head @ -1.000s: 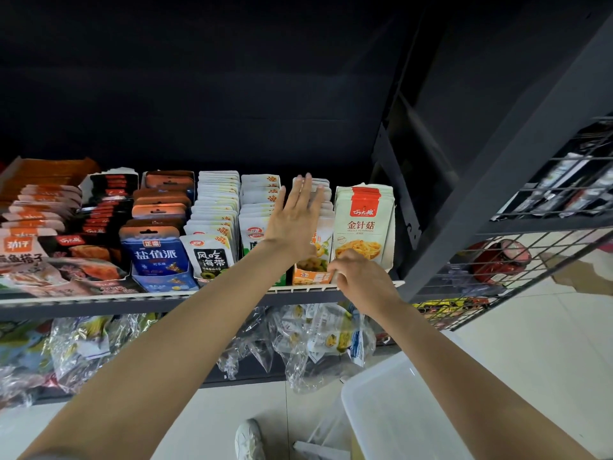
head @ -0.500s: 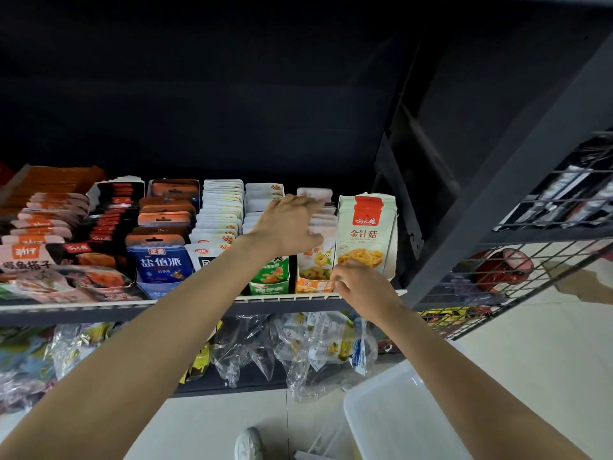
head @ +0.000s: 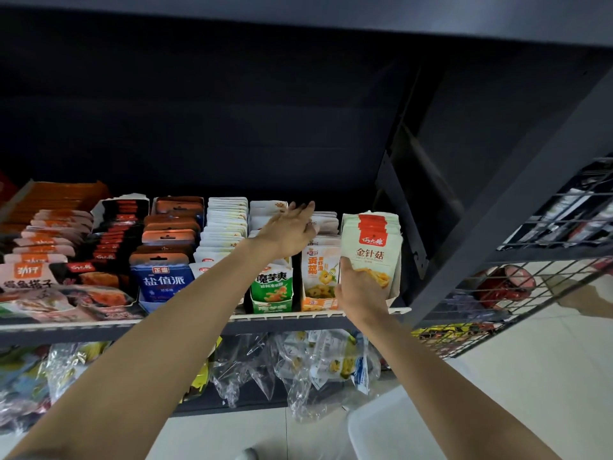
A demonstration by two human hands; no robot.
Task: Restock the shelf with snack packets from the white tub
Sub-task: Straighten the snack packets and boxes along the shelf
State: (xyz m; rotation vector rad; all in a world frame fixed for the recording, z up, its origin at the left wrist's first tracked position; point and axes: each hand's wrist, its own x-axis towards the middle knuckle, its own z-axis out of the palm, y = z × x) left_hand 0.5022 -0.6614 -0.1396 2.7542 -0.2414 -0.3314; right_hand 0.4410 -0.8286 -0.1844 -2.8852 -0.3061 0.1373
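Observation:
My left hand (head: 288,230) reaches into the shelf, fingers stretched out flat over the tops of the orange-and-white packet row (head: 320,277) and the green packet row (head: 272,287); it holds nothing. My right hand (head: 360,290) grips the lower front of the pale green packets with a red top (head: 373,242), which stand upright at the right end of the shelf (head: 83,330), thumb on their left edge. A corner of the white tub (head: 374,423) shows at the bottom right, below my right forearm.
Further rows of packets fill the shelf to the left, among them blue ones (head: 164,280) and orange ones (head: 49,224). Clear plastic bags (head: 298,370) hang on the level below. A black wire rack (head: 530,293) stands to the right, and a black upright post (head: 497,247) borders the shelf.
My left hand curled on the packet tops, then stretched flat toward the back. My right hand rose from the shelf's front rail onto the pale green packets.

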